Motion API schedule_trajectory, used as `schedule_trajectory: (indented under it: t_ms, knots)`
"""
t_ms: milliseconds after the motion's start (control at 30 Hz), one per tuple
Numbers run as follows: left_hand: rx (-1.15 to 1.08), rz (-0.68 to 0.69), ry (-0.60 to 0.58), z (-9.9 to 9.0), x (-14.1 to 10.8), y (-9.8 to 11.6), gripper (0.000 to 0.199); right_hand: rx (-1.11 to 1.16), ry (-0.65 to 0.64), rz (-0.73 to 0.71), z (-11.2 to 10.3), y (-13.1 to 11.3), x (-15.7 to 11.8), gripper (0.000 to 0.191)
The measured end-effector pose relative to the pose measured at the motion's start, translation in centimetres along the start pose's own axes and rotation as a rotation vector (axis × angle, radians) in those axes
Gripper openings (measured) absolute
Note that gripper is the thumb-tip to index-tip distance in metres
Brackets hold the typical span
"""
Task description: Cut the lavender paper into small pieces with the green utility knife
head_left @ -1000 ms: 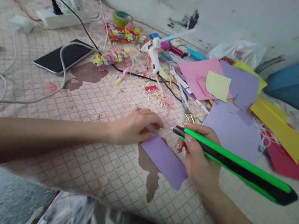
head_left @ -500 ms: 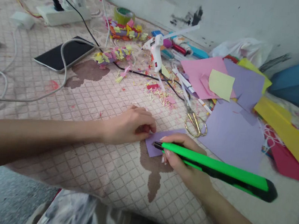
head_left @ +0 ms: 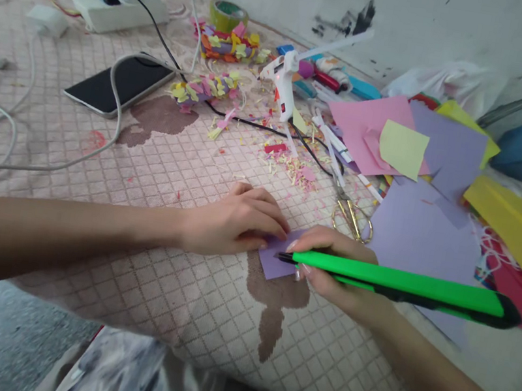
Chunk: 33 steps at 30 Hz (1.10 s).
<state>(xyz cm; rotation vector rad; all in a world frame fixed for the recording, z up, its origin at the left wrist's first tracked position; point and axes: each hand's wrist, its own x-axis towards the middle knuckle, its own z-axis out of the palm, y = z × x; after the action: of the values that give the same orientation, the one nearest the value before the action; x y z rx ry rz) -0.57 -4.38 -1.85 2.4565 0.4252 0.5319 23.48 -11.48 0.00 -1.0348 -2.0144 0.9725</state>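
My left hand is at 10 o'clock from the small purple paper, so the paper lies at 4 o'clock from it. The left fingers are curled, with the tips on the paper's far edge; I can't tell if they pinch it or just press. My right hand comes in from 3 o'clock. Its fingers are closed tight around the green and black utility knife, close to the blade. The knife's long way runs from 9 to 3 o'clock, and the tip points to 9, over the paper. I can't tell if it touches. Both hands are right at the paper; the right one hides its far end, so its full length doesn't show.

Now I count, going round from the paper: one pair of gold-handled scissors between 1 and 2, one pink sheet at 1, one red sheet at 3, one white glue gun near 12, one tape roll and two flowery bands about 11, one black tablet at 10, all on the cloth-covered tabletop.
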Motion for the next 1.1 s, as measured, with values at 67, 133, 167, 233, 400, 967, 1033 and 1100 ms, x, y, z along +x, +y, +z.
schedule_trajectory:
  t_ms: [67, 133, 167, 233, 400, 967, 1033, 1100]
  knots:
    - [-0.010, 0.018, 0.002, 0.0, 0.0, -0.2, 0.022, 0.005, -0.051, -0.052, -0.2, 0.3, 0.5, 0.024]
    - [-0.022, 0.036, 0.011, 0.0, 0.0, -0.3, 0.023, 0.037, -0.076, -0.077, -0.3, 0.5, 0.7, 0.025]
    - [-0.028, 0.043, 0.013, 0.0, 0.0, -0.4, 0.023, 0.058, -0.074, -0.074, -0.3, 0.6, 0.8, 0.024]
    - [-0.034, 0.054, 0.008, 0.0, 0.0, -0.4, 0.024, 0.096, -0.056, -0.040, -0.2, 0.6, 0.6, 0.024]
    - [-0.051, 0.066, -0.021, -0.1, 0.0, -0.4, 0.026, 0.144, -0.032, 0.030, 0.2, 0.1, 0.0, 0.024]
    - [-0.046, 0.105, -0.125, -0.9, 0.0, -0.2, 0.026, 0.075, 0.008, -0.077, 1.5, -0.4, 0.0, 0.019]
    - [-0.033, 0.118, -0.136, -0.9, -0.1, -0.2, 0.031, 0.095, -0.003, -0.087, 1.2, -0.5, 0.0, 0.019]
    - [-0.024, 0.126, -0.123, -0.7, -0.2, -0.1, 0.031, 0.095, -0.013, -0.080, 0.9, -0.4, 0.0, 0.020]
